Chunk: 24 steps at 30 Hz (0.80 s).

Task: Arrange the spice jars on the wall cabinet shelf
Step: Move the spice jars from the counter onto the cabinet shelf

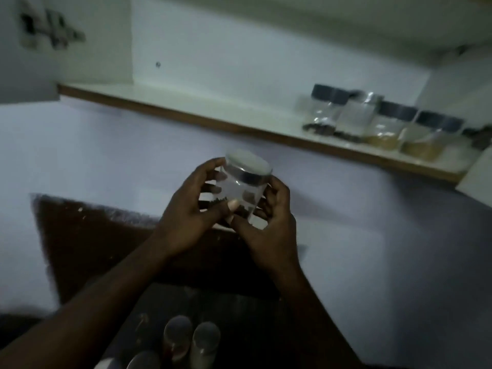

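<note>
Both hands hold one clear spice jar [243,186] with a metal-banded lid and a little dark spice at its bottom, in mid-air below the shelf. My left hand [186,213] wraps its left side, thumb across the front. My right hand [269,222] grips the right side and base. The white wall cabinet shelf [191,107] with a brown front edge runs across above. Several dark-lidded jars [383,121] stand in a row at its right end, some with yellowish powder, some with dark spice.
More jars [191,339] with round lids stand on the dark counter [87,235] below my arms. A cabinet hinge [53,30] sits on the left cabinet wall. The left half of the shelf is bare. The picture is dim and blurred.
</note>
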Motion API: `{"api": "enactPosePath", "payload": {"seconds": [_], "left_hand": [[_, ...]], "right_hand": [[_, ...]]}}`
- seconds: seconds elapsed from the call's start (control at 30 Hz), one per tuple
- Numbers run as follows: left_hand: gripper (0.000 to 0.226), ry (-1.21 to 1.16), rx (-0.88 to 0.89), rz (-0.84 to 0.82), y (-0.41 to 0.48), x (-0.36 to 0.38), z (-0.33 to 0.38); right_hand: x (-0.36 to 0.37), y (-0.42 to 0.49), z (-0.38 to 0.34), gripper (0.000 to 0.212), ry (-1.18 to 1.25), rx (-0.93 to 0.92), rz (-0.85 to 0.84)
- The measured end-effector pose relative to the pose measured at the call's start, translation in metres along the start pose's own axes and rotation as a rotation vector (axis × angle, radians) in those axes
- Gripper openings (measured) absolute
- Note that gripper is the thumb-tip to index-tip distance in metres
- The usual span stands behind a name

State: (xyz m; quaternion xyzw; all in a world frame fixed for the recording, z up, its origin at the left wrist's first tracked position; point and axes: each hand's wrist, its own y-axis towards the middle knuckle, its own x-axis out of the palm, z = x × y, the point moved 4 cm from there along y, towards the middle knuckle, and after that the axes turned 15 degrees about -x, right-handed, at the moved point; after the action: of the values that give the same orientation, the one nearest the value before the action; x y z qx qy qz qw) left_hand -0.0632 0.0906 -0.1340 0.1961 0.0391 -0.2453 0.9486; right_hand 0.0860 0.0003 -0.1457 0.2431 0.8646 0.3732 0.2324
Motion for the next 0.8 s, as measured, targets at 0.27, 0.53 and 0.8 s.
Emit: {"api": "enactPosePath", "payload": {"seconds": [0.27, 0.53, 0.8], "left_hand": [[0.069, 0.05, 0.25, 0.118, 0.101, 0.029, 0.118], [0.072, 0.207, 0.09, 0.162, 0.204, 0.05, 0.138], [0.073, 0.411, -0.058, 0.113, 0.256, 0.075, 0.118]], "right_hand": [[-0.068, 0.138, -0.04, 0.082, -0.146, -0.283, 0.12], [-0.096, 0.228, -0.012, 0.083, -0.309, -0.111, 0.024], [-0.088, 0.25, 0.024, 0.06, -0.692, -0.036, 0.028]]}}
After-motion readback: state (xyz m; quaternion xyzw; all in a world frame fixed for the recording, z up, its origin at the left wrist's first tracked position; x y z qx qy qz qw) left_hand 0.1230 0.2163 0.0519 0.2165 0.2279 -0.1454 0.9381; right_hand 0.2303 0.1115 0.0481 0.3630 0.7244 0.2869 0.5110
